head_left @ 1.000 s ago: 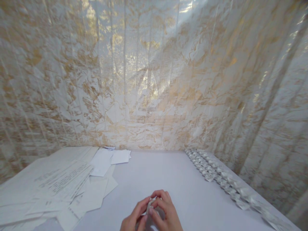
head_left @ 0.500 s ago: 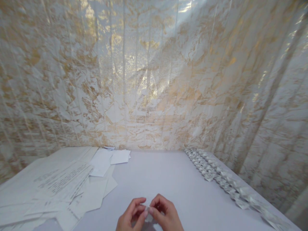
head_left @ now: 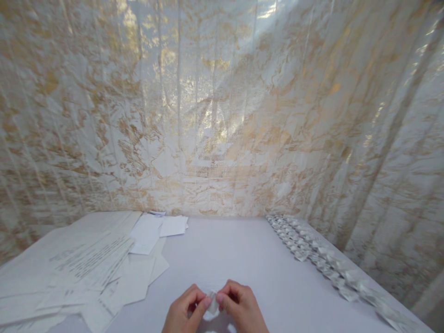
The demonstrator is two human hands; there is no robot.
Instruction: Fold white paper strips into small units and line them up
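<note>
At the bottom centre, my left hand (head_left: pixel 189 307) and my right hand (head_left: pixel 239 304) face each other just above the table. Both pinch a small folded piece of white paper (head_left: pixel 212 303) between thumb and fingertips, one hand at each side of it. Its exact shape is partly hidden by the fingers. Below it, white bits of paper show near the lower edge of the view, too cut off to make out fully.
Printed and plain paper sheets (head_left: pixel 83 263) lie overlapped on the left, with small white slips (head_left: pixel 173 225) behind them. Rows of small folded paper pieces (head_left: pixel 322 259) run along the right edge of the white table (head_left: pixel 222 249). A gold-patterned curtain (head_left: pixel 215 115) hangs behind.
The left fingers have closed in on the paper, which now shows more between the hands. My right hand has barely shifted. Sheets and folded rows are unmoved.
</note>
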